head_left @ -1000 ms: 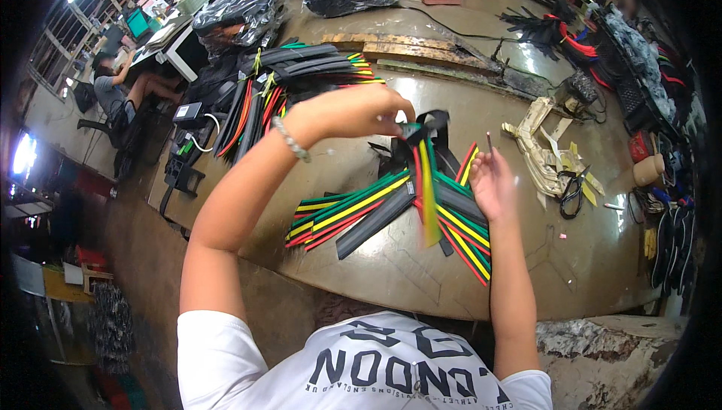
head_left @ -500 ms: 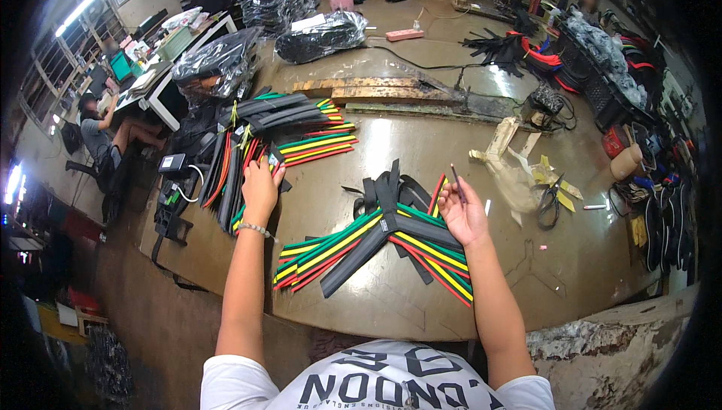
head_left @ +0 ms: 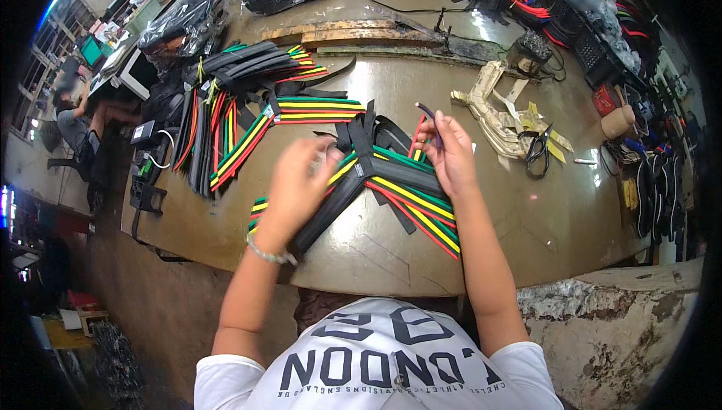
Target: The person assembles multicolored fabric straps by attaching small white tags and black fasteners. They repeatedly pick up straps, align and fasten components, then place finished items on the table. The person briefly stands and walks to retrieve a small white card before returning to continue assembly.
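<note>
Left hand (head_left: 301,184) flat on striped straps (head_left: 406,196), fingers spread wide; right hand (head_left: 451,154) pinching thin dark tool (head_left: 430,117) above counter (head_left: 541,222).

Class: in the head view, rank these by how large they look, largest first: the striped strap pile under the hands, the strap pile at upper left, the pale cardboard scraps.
1-2. striped strap pile and upper-left strap pile: alike, unranked.
3. cardboard scraps.

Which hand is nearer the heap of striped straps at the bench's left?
Left. The left hand rests on the front pile, just right of the heap of striped straps; the right hand is farther right, holding a thin tool.
</note>
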{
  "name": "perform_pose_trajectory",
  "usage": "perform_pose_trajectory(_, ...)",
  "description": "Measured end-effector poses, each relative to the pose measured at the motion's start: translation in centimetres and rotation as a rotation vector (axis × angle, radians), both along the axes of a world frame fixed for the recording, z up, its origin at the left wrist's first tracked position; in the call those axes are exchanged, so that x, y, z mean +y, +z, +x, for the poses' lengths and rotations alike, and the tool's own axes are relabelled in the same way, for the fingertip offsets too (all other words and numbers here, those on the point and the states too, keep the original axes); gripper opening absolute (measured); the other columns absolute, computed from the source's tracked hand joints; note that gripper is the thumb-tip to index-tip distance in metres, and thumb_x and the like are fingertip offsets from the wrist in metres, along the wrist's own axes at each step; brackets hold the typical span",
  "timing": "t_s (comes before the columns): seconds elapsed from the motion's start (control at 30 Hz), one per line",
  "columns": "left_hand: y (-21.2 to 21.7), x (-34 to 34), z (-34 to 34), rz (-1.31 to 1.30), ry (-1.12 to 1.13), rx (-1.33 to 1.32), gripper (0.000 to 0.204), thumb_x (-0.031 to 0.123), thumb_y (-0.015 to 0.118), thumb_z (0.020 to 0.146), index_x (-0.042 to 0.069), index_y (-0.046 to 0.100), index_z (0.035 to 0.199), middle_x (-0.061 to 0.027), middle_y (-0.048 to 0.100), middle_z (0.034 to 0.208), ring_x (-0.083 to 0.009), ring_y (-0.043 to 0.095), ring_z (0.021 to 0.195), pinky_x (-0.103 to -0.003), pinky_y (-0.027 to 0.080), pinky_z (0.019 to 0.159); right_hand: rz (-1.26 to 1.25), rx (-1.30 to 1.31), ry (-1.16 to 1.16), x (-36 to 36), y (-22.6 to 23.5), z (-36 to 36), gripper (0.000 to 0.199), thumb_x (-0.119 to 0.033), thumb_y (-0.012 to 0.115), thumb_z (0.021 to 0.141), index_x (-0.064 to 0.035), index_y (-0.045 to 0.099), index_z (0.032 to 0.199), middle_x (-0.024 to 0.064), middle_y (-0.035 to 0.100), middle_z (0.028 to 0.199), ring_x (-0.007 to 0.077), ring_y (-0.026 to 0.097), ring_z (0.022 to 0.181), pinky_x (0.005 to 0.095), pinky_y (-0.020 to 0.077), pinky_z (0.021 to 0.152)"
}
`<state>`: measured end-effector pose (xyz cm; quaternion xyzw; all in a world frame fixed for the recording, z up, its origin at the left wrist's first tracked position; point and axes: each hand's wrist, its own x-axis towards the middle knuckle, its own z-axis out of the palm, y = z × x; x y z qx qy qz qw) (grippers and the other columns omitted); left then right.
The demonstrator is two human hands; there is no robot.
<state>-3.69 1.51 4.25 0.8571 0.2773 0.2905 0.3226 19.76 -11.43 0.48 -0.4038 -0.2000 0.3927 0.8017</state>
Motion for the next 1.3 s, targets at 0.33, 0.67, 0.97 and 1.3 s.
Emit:
perform_pose_trajectory(0.33, -1.5, -3.6, 1.9, 0.202, 0.003, 0.118, 0.04, 0.018, 0.077, 0.075, -0.003, 0.065, 0.108, -0.0146, 0.061, 0.1, -0.0302, 0.057, 0.095, -0.038, 0.047, 0.086, -0.644, -0.8, -0.286, -1.8, -2.0, 5.4, 0.033, -0.032, 0.064, 0.09, -0.0004, 0.062, 0.08, 0.0034, 0.06, 0.062, 0.0112, 0.053, 0.056, 0.0273, 0.0428, 0.053)
perform_pose_trajectory(0.67, -2.1, -3.1, 1.3, 0.236, 0.071, 0.042, 0.034, 0.011, 0.074, 0.077, -0.001, 0.066, 0.107, -0.0154, 0.063, 0.101, -0.0307, 0.06, 0.091, -0.038, 0.049, 0.082, -0.091, -0.412, 0.136, 1.3, -0.2, -4.6, 0.02, -0.019, 0.06, 0.095, 0.0006, 0.058, 0.091, 0.008, 0.065, 0.088, 0.0113, 0.064, 0.078, 0.0249, 0.053, 0.072)
perform_pose_trajectory(0.97, -3.4, -4.4, 1.1, 0.216, 0.127, -0.051, 0.008, 0.001, 0.069, 0.079, -0.003, 0.065, 0.084, -0.0138, 0.062, 0.092, -0.0299, 0.061, 0.086, -0.037, 0.049, 0.077, -0.17, -0.534, 0.191, 1.3, -1.5, -5.2, 0.009, -0.004, 0.058, 0.092, 0.0045, 0.056, 0.09, 0.0096, 0.059, 0.107, 0.0089, 0.06, 0.089, 0.0221, 0.0518, 0.081)
perform_pose_trajectory(1.3, -3.4, -4.5, 1.2, 0.233, 0.136, -0.061, 0.01, 0.003, 0.064, 0.083, -0.004, 0.059, 0.089, -0.0166, 0.058, 0.099, -0.0337, 0.057, 0.091, -0.04, 0.046, 0.082, -0.163, -0.625, 0.173, 1.1, -1.1, -5.4, 0.01, -0.003, 0.06, 0.089, 0.0035, 0.056, 0.083, 0.0102, 0.058, 0.108, 0.0067, 0.057, 0.088, 0.0203, 0.0506, 0.075)
